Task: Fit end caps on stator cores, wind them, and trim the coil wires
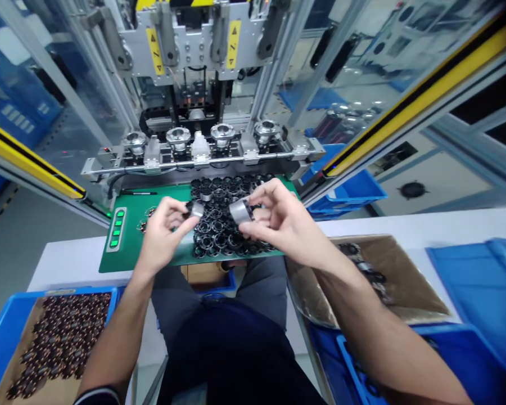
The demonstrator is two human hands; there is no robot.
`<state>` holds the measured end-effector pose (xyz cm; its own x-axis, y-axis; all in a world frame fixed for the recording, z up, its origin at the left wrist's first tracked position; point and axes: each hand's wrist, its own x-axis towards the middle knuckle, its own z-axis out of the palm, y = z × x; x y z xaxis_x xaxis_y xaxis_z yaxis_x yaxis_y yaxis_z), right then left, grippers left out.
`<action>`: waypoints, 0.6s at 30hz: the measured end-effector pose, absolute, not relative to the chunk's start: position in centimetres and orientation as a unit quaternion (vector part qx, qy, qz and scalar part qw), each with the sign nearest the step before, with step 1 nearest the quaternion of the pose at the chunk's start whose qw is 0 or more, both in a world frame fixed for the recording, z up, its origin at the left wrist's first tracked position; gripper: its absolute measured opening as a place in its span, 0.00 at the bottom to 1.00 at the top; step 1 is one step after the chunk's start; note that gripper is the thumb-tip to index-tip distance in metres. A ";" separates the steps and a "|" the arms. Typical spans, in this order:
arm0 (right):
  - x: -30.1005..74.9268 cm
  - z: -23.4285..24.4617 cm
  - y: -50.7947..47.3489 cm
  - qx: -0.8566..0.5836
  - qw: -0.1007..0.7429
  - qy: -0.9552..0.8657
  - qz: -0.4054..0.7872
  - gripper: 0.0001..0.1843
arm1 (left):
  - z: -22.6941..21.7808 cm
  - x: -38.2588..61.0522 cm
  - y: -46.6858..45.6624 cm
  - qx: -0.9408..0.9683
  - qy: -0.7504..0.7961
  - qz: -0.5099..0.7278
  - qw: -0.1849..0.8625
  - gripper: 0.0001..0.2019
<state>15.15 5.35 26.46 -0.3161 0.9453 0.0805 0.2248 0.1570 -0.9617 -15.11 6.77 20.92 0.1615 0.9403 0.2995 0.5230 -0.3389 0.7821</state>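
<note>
Near the middle of the frame, the left hand has its thumb and fingers closed in a pinch on one small silvery piece with a dark end. Just right of it, the right hand grasps one larger grey metal cylinder, thumb below and fingers curled over the top, opened about as wide as the part. Both pieces are held above a crowd of black rings, too many for me to count, on one green mat. A copper-wound part lies beside the left hand. At centre left I count four green lights on one panel; across the upper middle, four metal fixtures stand in a row. One blue tray of copper-wound parts fills the lower left corner.
</note>
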 end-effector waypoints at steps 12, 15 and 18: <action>27.4 21.2 -3.5 -0.622 0.563 -0.524 0.147 0.28 | 18.1 -23.0 0.6 0.620 0.672 0.359 0.188 0.29; 30.3 17.2 -3.2 -0.683 0.512 -0.507 0.121 0.28 | 15.3 -23.2 1.2 0.630 0.697 0.312 0.142 0.29; 31.5 13.2 -2.2 -0.710 0.475 -0.503 0.130 0.32 | 13.5 -22.7 1.8 0.634 0.710 0.272 0.143 0.29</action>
<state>31.47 -2.24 13.20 0.4601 0.8379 0.2937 0.5905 -0.0418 -0.8059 -22.73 1.76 13.49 -0.1557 0.9777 0.1413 0.8214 0.0487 0.5682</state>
